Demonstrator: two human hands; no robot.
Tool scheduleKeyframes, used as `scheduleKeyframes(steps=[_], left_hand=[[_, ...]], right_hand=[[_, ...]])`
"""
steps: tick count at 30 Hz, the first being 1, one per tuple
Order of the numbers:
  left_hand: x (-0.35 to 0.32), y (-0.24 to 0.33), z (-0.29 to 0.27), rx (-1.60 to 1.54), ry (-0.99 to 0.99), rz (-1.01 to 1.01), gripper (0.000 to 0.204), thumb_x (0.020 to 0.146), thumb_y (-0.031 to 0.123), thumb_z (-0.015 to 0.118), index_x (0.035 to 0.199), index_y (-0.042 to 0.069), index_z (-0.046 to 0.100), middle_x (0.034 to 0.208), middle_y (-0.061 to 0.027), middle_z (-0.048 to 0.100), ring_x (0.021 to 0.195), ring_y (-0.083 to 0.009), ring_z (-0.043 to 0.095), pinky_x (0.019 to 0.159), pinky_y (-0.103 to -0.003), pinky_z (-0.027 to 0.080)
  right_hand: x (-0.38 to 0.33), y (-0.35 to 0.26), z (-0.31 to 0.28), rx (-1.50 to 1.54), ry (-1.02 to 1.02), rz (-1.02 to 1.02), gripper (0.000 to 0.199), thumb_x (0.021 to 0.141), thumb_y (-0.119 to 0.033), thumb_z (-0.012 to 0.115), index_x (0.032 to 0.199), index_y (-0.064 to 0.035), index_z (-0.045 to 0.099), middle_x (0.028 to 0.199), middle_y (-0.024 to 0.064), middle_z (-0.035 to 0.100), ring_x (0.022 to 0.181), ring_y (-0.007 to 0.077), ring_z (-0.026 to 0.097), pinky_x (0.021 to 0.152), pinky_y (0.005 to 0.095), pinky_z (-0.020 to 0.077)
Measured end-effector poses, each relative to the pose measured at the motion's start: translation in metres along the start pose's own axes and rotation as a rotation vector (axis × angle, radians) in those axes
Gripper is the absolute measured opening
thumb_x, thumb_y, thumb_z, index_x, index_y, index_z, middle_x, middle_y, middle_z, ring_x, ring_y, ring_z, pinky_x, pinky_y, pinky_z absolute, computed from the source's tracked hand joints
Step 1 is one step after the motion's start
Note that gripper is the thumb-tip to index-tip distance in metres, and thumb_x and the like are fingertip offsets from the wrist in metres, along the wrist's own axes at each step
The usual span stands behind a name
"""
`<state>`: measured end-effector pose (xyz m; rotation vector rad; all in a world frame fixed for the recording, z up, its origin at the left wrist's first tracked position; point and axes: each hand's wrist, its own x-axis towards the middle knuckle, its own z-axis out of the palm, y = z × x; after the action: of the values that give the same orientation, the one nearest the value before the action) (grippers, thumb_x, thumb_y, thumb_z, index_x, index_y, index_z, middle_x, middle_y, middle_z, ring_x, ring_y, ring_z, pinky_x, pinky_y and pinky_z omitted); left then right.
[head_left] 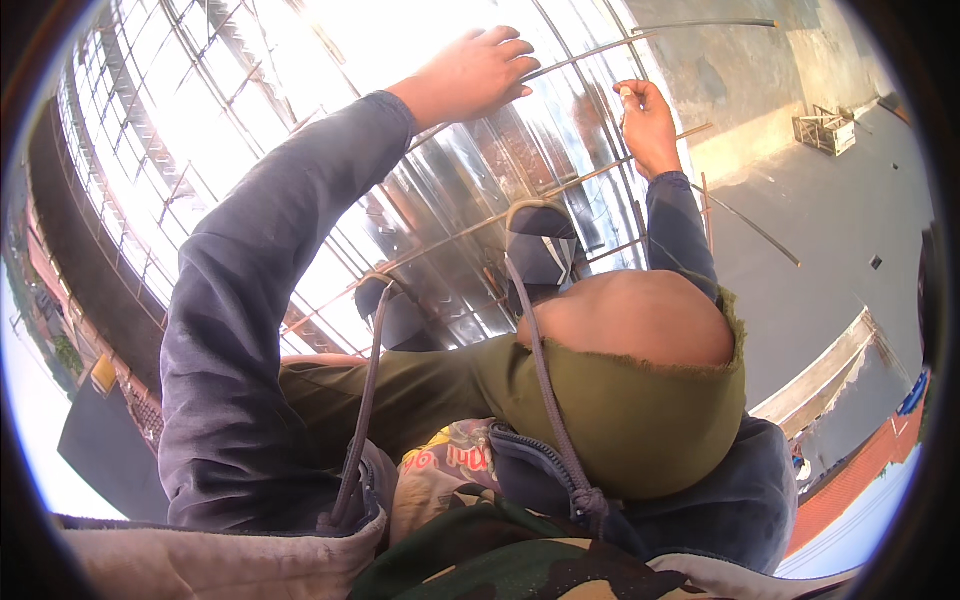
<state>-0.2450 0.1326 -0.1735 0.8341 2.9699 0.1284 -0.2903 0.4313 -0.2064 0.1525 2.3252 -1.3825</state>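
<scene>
My left hand (472,72) is raised and curled over a long thin steel bar (640,36) that bends across the top of a rebar grid (170,150). My right hand (648,122) is closed around something small at a crossing of the rusty bars (590,178), a little lower and to the right. What it pinches is too small to make out. Both arms wear dark blue sleeves. My knee in torn olive trousers (640,400) and two dark shoes (545,245) rest against the grid.
Shiny corrugated metal sheeting (480,200) lies behind the bars. A grey concrete slab (840,210) spreads to the right, with a small wooden crate (825,128) far off and a loose bar (755,228) lying on it. Red roofs (850,480) show below the slab edge.
</scene>
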Motion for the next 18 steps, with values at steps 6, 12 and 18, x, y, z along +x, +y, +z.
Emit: scheduleKeyframes(steps=[6,12,18], left_hand=[[0.054,0.013,0.048,0.068,0.039,-0.094,0.052,0.110,0.053,0.053,0.145,0.015,0.062,0.141,-0.0078,0.065,0.141,-0.0264,0.053,0.125,-0.052,0.034],[0.064,0.009,0.059,-0.009,0.071,-0.053,0.050,0.110,0.052,0.053,0.142,0.014,0.062,0.140,-0.0093,0.064,0.140,-0.0279,0.053,0.126,-0.053,0.032],[0.055,0.004,0.083,-0.254,0.067,-0.140,0.048,0.109,0.051,0.054,0.138,0.013,0.062,0.140,-0.0108,0.063,0.140,-0.0295,0.053,0.126,-0.054,0.031]], right_hand=[[-0.011,0.020,0.041,0.075,-0.035,0.043,0.021,0.113,-0.015,0.051,0.126,-0.0006,0.059,0.113,0.0099,0.079,0.094,0.0146,0.072,0.083,0.0302,0.0556],[-0.031,0.009,0.033,-0.126,0.002,-0.065,0.023,0.113,-0.017,0.050,0.122,0.0011,0.060,0.110,0.0108,0.079,0.090,0.0138,0.071,0.080,0.0318,0.0570],[-0.029,-0.003,0.047,-0.176,0.004,-0.093,0.020,0.112,-0.015,0.051,0.121,0.0003,0.060,0.106,0.0093,0.078,0.083,0.0128,0.067,0.074,0.0318,0.0545]])
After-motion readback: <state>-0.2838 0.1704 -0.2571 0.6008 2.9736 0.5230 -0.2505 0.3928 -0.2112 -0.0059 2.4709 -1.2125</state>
